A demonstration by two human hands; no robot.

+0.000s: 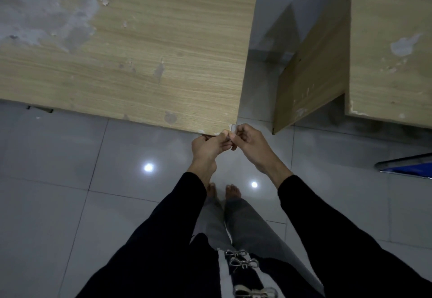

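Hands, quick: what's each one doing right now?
Left hand: fingers curled, pinching a small pale piece at the corner of the table.
Right hand: pinching the same piece.

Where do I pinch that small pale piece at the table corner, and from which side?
Probably its edges, from the near side: the small pale piece is thin and sits just off the table corner, where the left hand and right hand pinch it.

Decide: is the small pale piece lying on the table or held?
Held: the left hand and right hand pinch the small pale piece at the table corner; contact with the table, cannot tell.
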